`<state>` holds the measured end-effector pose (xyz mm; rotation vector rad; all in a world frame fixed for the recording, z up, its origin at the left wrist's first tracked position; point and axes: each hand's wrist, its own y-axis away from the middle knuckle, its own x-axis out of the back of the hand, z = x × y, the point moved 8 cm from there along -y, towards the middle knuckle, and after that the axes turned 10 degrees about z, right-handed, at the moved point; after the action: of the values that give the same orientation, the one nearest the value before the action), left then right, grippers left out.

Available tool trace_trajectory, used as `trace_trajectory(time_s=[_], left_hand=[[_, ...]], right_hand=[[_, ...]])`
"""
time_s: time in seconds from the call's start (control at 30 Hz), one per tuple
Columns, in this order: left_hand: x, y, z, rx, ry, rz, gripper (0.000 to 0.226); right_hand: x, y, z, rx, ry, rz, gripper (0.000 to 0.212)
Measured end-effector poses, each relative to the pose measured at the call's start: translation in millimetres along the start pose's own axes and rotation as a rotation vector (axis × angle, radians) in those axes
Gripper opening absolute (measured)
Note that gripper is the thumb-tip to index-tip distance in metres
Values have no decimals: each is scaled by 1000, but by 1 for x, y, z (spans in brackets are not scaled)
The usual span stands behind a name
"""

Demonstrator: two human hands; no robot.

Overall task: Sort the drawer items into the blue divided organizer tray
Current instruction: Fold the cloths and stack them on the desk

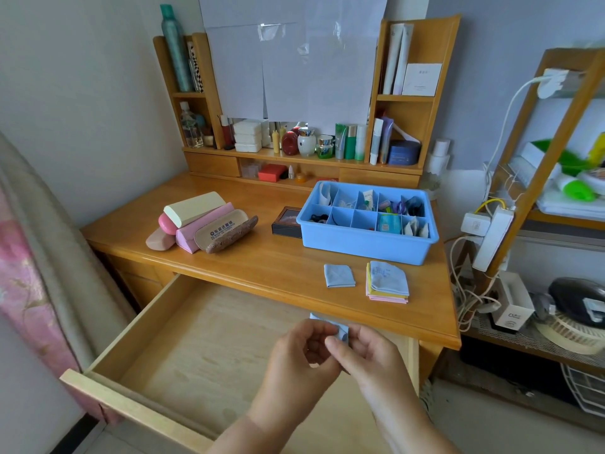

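Above the open drawer [209, 348], near the surface's [262, 257] front edge, both hands pinch a small blue cloth [342, 330]. The left hand [301, 355] fingers curl on its left side, and the right hand [366, 355] fingers grip its right. The blue organizer tray [366, 245] sits far right, two folded cloth piles just near of it.

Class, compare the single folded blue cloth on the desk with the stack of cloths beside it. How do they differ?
The single blue cloth is one small piece; the stack is larger, with several layers. The single cloth is all blue; the stack shows yellow and pink edges under its blue top. Both lie folded before the blue tray.
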<state>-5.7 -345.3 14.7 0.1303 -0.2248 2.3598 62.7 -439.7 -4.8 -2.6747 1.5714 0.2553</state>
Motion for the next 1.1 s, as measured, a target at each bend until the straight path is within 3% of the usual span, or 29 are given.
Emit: trace_trajectory(time_s=[0.1, 0.2, 0.27, 0.33, 0.37, 0.57, 0.7, 0.83, 0.93, 1.0, 1.1], left_hand=[[8, 0, -2, 78, 57, -63, 29], [37, -11, 8, -52, -82, 86, 31], [32, -17, 10, -69, -216, -22, 28], [20, -18, 3, 41, -221, -166, 15], [16, -17, 0, 86, -189, -191, 10], [17, -16, -16, 147, -103, -108, 26], [7, -13, -17, 158, -97, -248, 11], [-3, -16, -15, 167, 15, -377, 25], [-13, -20, -11, 52, -151, -480, 25], [-17, -29, -13, -41, -306, -446, 35], [-17, -49, -22, 22, -202, -293, 29]], right_hand=[[8, -4, 3, -59, 22, -2, 12], [13, -11, 3, -59, 124, -31, 16], [11, -12, 0, -35, 163, -80, 18], [8, -13, -5, 16, 208, -117, 18], [7, -13, -6, 37, 233, -127, 17], [14, -16, 2, 60, 309, -117, 16], [17, -17, 7, 52, 334, -132, 20], [18, -24, 14, -41, 289, -198, 17], [21, -37, 16, -54, 305, -178, 8], [25, -48, 15, -54, 284, -104, 4], [31, -60, 29, -208, 101, -64, 34]])
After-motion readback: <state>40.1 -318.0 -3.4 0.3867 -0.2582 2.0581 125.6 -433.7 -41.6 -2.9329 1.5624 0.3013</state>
